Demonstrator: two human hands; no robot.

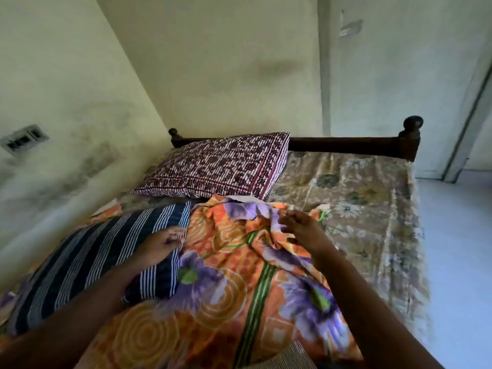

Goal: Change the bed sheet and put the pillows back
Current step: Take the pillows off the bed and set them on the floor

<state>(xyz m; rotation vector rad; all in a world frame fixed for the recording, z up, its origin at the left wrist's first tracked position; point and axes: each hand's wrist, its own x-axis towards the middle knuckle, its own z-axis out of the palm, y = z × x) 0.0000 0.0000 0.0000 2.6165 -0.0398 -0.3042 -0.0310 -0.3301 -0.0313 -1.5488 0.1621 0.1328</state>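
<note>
pale yellow-green wall [80, 75], stained with dark patches, runs along the left side of the bed, with a small vent [24, 139] set in it. a dark wooden headboard [346, 146] with round knobs closes the far end. the mattress [359, 195], in a faded brown flowered cover, lies bare over its right half and far end, beside a light floor [458, 235].

the orange sheet [226, 288], printed with purple flowers and green bands, covers the near middle of the bed and is bunched into folds at its far edge, just short of the maroon pillow [218, 166]. that pillow lies flat at the head of the bed, on the left side against the headboard. the striped pillow [93, 262], navy with white lines, lies near the wall on the left, on top of the orange sheet.

the left hand [159, 243] rests on the striped pillow at its right edge, its fingers [177, 235] curled round that edge and gripping it. the right hand [300, 230] is over the bunched folds of the orange sheet, palm down, its fingers [286, 218] bent toward the cloth; the blur leaves it unclear whether they pinch the sheet or only touch it.
</note>
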